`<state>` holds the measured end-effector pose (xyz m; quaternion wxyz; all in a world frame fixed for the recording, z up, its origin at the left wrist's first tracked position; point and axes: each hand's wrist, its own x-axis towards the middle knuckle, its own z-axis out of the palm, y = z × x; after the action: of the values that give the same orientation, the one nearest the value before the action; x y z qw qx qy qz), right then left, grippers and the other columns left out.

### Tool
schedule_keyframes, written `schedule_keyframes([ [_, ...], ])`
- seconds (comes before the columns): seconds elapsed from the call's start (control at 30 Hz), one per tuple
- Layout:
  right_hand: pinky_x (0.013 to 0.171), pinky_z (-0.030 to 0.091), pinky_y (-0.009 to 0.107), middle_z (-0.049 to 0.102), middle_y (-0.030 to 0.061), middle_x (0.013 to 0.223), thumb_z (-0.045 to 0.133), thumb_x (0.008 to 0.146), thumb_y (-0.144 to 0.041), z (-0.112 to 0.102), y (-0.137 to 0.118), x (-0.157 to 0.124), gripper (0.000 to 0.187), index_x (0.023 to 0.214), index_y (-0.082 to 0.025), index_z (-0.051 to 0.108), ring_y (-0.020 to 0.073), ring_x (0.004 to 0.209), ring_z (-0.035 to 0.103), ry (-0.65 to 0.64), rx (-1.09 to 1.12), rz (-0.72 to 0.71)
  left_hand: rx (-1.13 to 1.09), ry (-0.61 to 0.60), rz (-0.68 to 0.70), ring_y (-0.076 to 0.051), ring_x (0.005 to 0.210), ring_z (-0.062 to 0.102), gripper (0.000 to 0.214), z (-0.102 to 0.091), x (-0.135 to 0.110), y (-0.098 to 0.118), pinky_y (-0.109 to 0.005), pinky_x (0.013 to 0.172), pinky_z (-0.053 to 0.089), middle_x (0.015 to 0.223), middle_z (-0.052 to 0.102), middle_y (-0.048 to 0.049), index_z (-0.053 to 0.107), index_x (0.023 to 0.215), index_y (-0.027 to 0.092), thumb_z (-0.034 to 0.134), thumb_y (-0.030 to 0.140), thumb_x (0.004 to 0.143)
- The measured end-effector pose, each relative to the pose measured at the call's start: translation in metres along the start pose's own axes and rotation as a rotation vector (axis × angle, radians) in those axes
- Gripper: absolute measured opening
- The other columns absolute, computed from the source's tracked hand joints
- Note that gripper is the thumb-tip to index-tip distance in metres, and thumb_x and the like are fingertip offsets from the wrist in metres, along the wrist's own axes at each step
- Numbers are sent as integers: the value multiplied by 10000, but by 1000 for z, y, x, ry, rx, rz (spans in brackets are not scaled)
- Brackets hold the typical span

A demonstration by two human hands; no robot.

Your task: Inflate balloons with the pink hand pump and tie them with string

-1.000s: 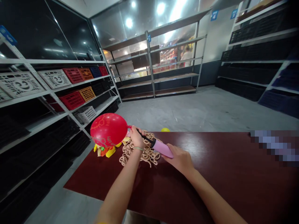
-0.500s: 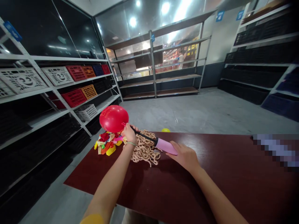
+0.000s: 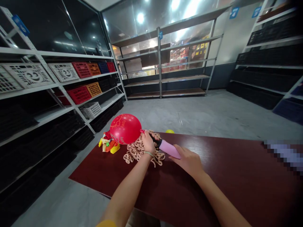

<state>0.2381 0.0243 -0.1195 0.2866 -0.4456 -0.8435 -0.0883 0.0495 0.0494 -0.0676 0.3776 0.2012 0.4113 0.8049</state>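
Observation:
A round, inflated red balloon with printed lettering is held by its neck in my left hand. Those same fingers close around the black front end of a pink balloon pump; the nozzle is hidden behind them. My right hand wraps the rear of the pink barrel. Under the left hand and balloon lies a tangle of beige long thin balloons. Flat, uninflated balloons in mixed colours lie to the left, partly covered by the red one.
The dark red-brown table spans the foreground. Past its far edge shows a yellow round thing. A blurred-out object sits at the table's right. Shelving with crates stands left, and a metal rack at the back.
My left hand and the red balloon have moved right, closer to my right hand. The black rod that showed between my hands is now mostly pushed into the pink barrel.

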Motion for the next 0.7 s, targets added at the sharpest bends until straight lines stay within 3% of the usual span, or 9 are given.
schedule_keyframes([
  [0.1,599,345,289,707,36,921,576,859,-530,-1,4,2,456,1221,-254,579,199,777,647,4,-8,-15,-17,-10,33,-103,372,466,270,-7,14,20,-242,438,421,491,442,58,396,698,210,489,405,859],
  [0.27,633,365,308,697,45,945,576,866,-523,-4,12,5,450,1226,-253,580,221,819,638,21,-38,-8,-22,77,105,-95,383,462,240,-16,47,60,-224,444,408,523,442,68,395,758,213,506,400,860],
  [0.37,645,370,310,697,58,957,564,879,-506,-5,11,6,449,1246,-249,576,226,832,634,41,-37,8,-36,81,138,-91,400,463,236,-15,54,70,-219,450,411,542,438,70,399,783,218,502,415,865],
  [0.53,640,354,298,703,65,938,556,881,-518,-1,2,1,445,1222,-235,598,211,787,632,113,-61,35,-51,47,143,-89,415,467,258,-4,21,48,-228,468,428,554,445,61,393,750,215,490,413,881],
  [0.7,636,359,290,705,57,926,545,884,-549,0,-7,-3,467,1227,-237,594,192,759,636,73,-9,6,1,-25,72,-100,414,465,290,-2,-15,15,-242,456,434,529,442,49,423,706,211,476,432,887],
])
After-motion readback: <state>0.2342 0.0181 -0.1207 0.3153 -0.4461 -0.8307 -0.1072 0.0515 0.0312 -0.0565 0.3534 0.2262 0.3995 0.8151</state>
